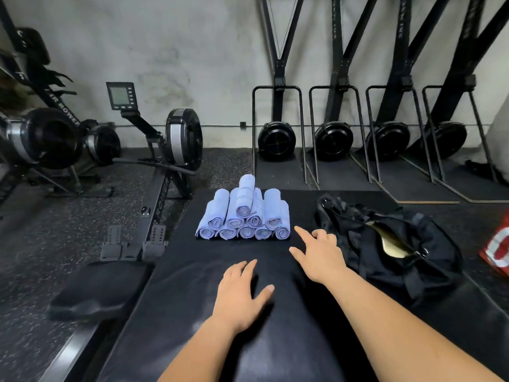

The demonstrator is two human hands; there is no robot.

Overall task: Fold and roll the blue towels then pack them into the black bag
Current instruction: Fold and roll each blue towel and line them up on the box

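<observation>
Nearest the camera, the left hand is laid flat on the black padded bench, fingers spread, nothing held. A bit further out the right hand is stretched forward, fingers apart, nothing gripped there either; whether it's actually touching the pad can't be told tbh. Just right of it the black bag is slumped on the bench with its zip partly opened. Only a strip of tan lining can be seen through the gap, and whatever's inside is hidden. Just past the right fingertips the blue towels are stacked on the bench outside the bag, all rolled, five along the bottom and one on top, ends turned toward the camera. A red thing is cut off by the right edge and can't be identified. Further back a rowing machine is parked on the left, and a row of upright machines is lined along the wall, tops cropped out
</observation>
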